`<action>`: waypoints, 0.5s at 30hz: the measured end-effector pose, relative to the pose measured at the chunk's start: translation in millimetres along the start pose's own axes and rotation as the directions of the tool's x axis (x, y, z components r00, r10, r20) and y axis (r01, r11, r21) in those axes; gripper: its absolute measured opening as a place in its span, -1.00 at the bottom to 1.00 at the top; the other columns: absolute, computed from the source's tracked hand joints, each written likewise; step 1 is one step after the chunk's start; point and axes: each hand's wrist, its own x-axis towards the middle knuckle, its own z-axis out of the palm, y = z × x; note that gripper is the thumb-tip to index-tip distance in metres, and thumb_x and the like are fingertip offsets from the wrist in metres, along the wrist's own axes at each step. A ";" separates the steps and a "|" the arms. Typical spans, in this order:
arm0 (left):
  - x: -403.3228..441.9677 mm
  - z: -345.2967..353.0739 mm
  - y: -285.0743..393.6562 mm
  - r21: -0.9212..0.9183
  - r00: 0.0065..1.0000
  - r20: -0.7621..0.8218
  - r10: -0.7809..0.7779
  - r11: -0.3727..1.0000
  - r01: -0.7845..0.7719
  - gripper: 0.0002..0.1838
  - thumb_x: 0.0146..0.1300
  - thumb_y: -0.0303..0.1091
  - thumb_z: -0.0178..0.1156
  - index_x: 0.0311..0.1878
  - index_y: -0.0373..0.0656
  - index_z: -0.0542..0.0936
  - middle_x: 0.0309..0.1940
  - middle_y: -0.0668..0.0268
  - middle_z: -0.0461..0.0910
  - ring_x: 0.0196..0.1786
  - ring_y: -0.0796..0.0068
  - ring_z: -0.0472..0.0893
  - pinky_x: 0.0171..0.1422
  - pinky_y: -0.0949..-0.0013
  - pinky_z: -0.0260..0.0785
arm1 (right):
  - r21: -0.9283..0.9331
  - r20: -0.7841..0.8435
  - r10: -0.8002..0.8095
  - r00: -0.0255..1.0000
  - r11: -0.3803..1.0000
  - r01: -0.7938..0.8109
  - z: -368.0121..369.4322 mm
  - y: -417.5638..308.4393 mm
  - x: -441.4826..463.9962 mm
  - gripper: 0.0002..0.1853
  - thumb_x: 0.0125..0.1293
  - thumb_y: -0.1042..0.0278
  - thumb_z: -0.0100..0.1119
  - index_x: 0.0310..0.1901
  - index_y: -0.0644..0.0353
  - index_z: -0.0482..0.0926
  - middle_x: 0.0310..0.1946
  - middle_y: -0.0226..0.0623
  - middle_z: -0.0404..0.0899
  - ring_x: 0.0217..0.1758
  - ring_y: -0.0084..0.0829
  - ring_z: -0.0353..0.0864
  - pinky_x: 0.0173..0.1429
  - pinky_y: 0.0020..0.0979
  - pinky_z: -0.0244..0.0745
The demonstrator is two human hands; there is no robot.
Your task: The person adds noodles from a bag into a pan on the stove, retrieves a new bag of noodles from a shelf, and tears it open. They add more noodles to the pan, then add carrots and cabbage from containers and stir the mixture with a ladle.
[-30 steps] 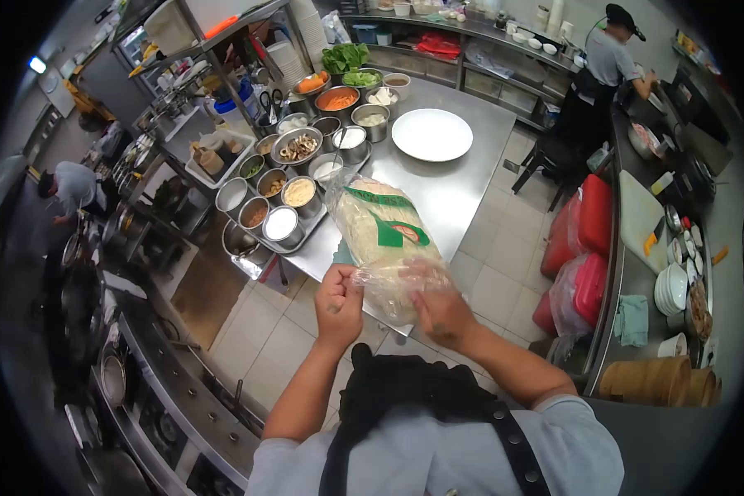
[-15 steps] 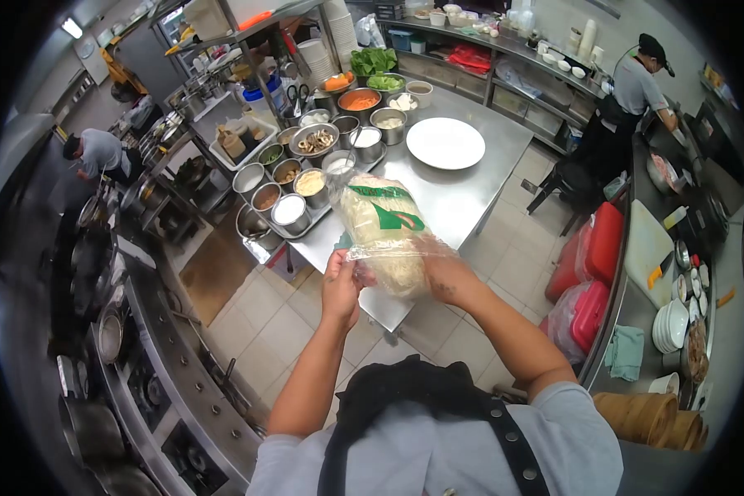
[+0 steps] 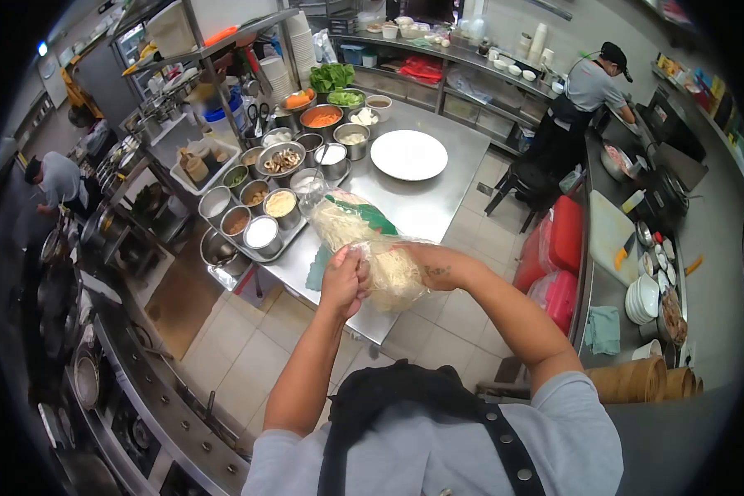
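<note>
A clear plastic bag of dry, pale, thin noodles [image 3: 351,225] with green print is held tilted over the near end of the steel table [image 3: 434,207]. My left hand [image 3: 343,279] is closed on the bag's gathered plastic near its lower end. At the right side, my right hand [image 3: 431,266] is against or inside the loose plastic; its fingers are hidden, and I cannot tell what they grip. Pale noodles show through the plastic between my hands. A large white plate [image 3: 409,155] lies flat beyond the bag. A green cloth [image 3: 321,266] lies left of the bag.
Metal pots on the left hold sliced mushrooms [image 3: 282,159], shredded carrot [image 3: 321,117] and white powder [image 3: 262,233]. Leafy greens [image 3: 331,78] stand behind. Co-workers [image 3: 583,95] work at the far right and far left. Red containers [image 3: 551,244] stand right; stove burners line the left.
The bag has tipped and turned, its green print now facing more to the right. My left hand has become a tighter fist. The view has shifted, so the surroundings appear further left.
</note>
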 end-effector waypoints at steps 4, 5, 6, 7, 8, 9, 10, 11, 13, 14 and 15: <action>2.0 -6.1 -0.8 0.000 0.993 0.063 -0.099 0.995 0.099 -0.89 0.44 -0.21 -0.08 -0.18 0.01 0.33 -0.69 0.54 0.12 -0.73 0.71 0.07 -0.69 0.55 -0.09 | -0.121 -0.100 0.069 0.993 0.989 -0.081 22.0 23.1 -2.0 -0.51 0.24 0.28 0.12 0.23 0.02 0.37 0.12 -0.15 0.50 0.14 -0.12 0.49 0.17 -0.24 0.39; 3.1 -7.6 -1.5 -0.004 0.990 0.079 -0.117 0.993 0.117 -0.89 0.45 -0.22 -0.09 -0.17 0.00 0.34 -0.69 0.53 0.14 -0.73 0.71 0.08 -0.68 0.55 -0.09 | -0.162 -0.072 0.167 0.983 0.971 -0.177 23.5 28.1 -1.8 -0.52 0.26 0.27 0.07 0.24 0.00 0.36 0.11 -0.16 0.52 0.11 -0.10 0.51 0.16 -0.23 0.41; 3.0 -8.9 -3.0 -0.002 0.989 0.079 -0.128 0.992 0.128 -0.89 0.45 -0.22 -0.09 -0.17 0.00 0.34 -0.69 0.53 0.14 -0.73 0.71 0.08 -0.68 0.55 -0.09 | -0.204 -0.048 0.263 0.963 0.942 -0.268 23.7 27.3 -2.2 -0.53 0.29 0.26 0.02 0.25 -0.02 0.35 0.09 -0.17 0.53 0.08 -0.09 0.54 0.15 -0.22 0.42; 3.6 -9.4 -3.7 0.014 0.988 0.094 -0.126 0.992 0.126 -0.89 0.44 -0.23 -0.08 -0.17 -0.02 0.35 -0.68 0.54 0.14 -0.72 0.71 0.08 -0.67 0.55 -0.09 | -0.198 -0.050 0.271 0.961 0.941 -0.275 24.2 25.3 -3.2 -0.53 0.29 0.26 0.02 0.25 -0.02 0.35 0.09 -0.17 0.53 0.08 -0.09 0.54 0.15 -0.22 0.42; 4.9 -9.2 -3.7 0.031 0.986 0.111 -0.122 0.992 0.120 -0.88 0.44 -0.23 -0.07 -0.17 -0.03 0.35 -0.67 0.54 0.13 -0.70 0.71 0.09 -0.67 0.55 -0.09 | -0.215 -0.080 0.278 0.957 0.933 -0.289 23.4 22.8 -3.6 -0.54 0.28 0.27 0.02 0.24 -0.03 0.36 0.03 -0.13 0.56 0.04 -0.08 0.56 0.12 -0.20 0.44; 5.2 -7.2 -2.0 0.034 0.985 0.118 -0.126 0.992 0.123 -0.88 0.44 -0.23 -0.07 -0.17 -0.03 0.35 -0.67 0.54 0.13 -0.70 0.71 0.09 -0.67 0.55 -0.09 | -0.235 -0.111 0.284 0.952 0.924 -0.303 20.7 20.8 -3.7 -0.54 0.27 0.28 0.01 0.24 -0.05 0.37 -0.03 -0.09 0.58 0.00 -0.07 0.58 0.09 -0.19 0.46; 3.4 -3.9 0.3 0.094 0.987 0.104 -0.119 0.990 0.110 -0.89 0.43 -0.26 -0.07 -0.18 -0.05 0.36 -0.67 0.54 0.14 -0.69 0.71 0.10 -0.66 0.55 -0.08 | -0.235 -0.118 0.290 0.950 0.921 -0.310 18.6 22.5 -5.0 -0.54 0.27 0.28 0.01 0.24 -0.05 0.37 -0.03 -0.09 0.58 0.00 -0.07 0.58 0.09 -0.19 0.46; 1.6 -0.1 2.3 0.152 0.990 0.092 -0.112 0.984 0.097 -0.90 0.43 -0.28 -0.06 -0.19 -0.07 0.36 -0.66 0.54 0.15 -0.69 0.71 0.10 -0.66 0.55 -0.08 | -0.295 -0.135 0.308 0.942 0.895 -0.335 16.2 24.5 -7.4 -0.55 0.26 0.31 0.01 0.21 -0.03 0.39 -0.10 -0.08 0.60 -0.05 -0.07 0.60 0.04 -0.18 0.48; -0.6 5.0 5.7 0.155 0.989 0.118 -0.084 0.986 0.065 -0.91 0.42 -0.30 -0.05 -0.20 -0.07 0.36 -0.66 0.54 0.16 -0.68 0.71 0.11 -0.66 0.55 -0.08 | -0.356 -0.159 0.330 0.931 0.860 -0.365 5.8 21.7 -11.8 -0.57 0.25 0.34 0.00 0.19 -0.02 0.41 -0.16 -0.07 0.62 -0.10 -0.07 0.61 0.00 -0.16 0.49; -1.9 8.3 8.8 0.157 0.990 0.135 -0.049 0.987 0.028 -0.92 0.41 -0.32 -0.05 -0.21 -0.07 0.37 -0.66 0.54 0.17 -0.68 0.71 0.11 -0.66 0.54 -0.07 | -0.429 -0.121 0.329 0.937 0.833 -0.348 -3.1 19.2 -13.1 -0.61 0.24 0.36 -0.01 0.13 0.03 0.44 -0.23 -0.07 0.63 -0.16 -0.07 0.62 -0.06 -0.15 0.51; -3.5 13.1 13.2 0.160 0.989 0.143 -0.044 0.987 0.021 -0.92 0.41 -0.32 -0.05 -0.21 -0.07 0.37 -0.66 0.54 0.17 -0.68 0.71 0.11 -0.66 0.54 -0.07 | -0.500 -0.084 0.328 0.941 0.803 -0.324 -13.9 11.3 -13.0 -0.65 0.24 0.37 -0.02 0.08 0.09 0.46 -0.30 -0.07 0.64 -0.21 -0.07 0.63 -0.11 -0.14 0.52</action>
